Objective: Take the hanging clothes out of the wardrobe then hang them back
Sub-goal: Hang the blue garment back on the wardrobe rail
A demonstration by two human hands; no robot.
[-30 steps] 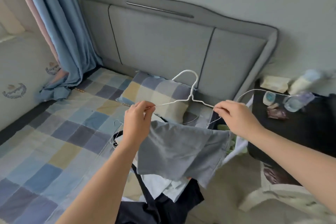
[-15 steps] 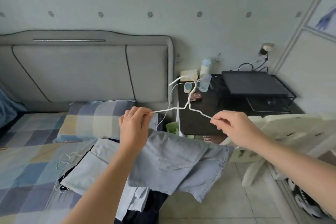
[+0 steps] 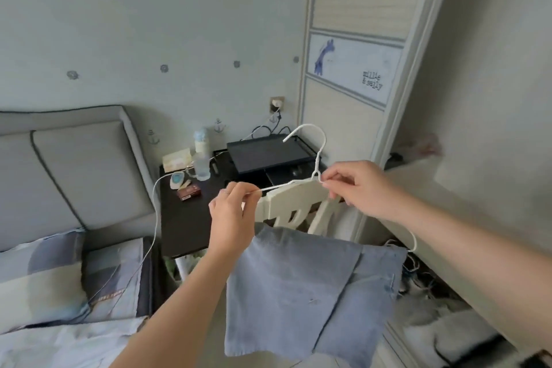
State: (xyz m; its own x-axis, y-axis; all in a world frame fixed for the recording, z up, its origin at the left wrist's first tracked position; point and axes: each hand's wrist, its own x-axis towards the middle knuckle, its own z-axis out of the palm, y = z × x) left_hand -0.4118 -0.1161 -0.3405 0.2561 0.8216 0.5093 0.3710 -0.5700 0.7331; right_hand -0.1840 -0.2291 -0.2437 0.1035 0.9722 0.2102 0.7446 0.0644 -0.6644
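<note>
Where the blue garment (image 3: 298,287) drapes over the white wire hanger (image 3: 318,160), the bottom bar is hidden; only the hook, the neck, one sloping arm and a curved end past the right forearm show; the garment's lower hem runs to the frame edge, so its full length cannot be told. Right of the black bedside table (image 3: 179,218) stands the wardrobe door (image 3: 352,9); the space beyond it is dim and blurred, contents not readable. Small items on the table are soft: two pale bottles or cups, hard to separate.

Counts: one hanger, one garment, two hands, one white chair (image 3: 294,203), one black box (image 3: 263,155) and one small brown box (image 3: 188,190) on the table, one white cable (image 3: 153,218) down its left side.

Left hand (image 3: 231,215): fingers curled, thumb and fingertips pinching the hanger's sloping arm. Right hand (image 3: 355,188): fingers curled, pinching the wire at the base of the neck. Hanger and garment are held in the air in front of the table's right end, over the chair back; the garment is clear of the bed left of the table.
</note>
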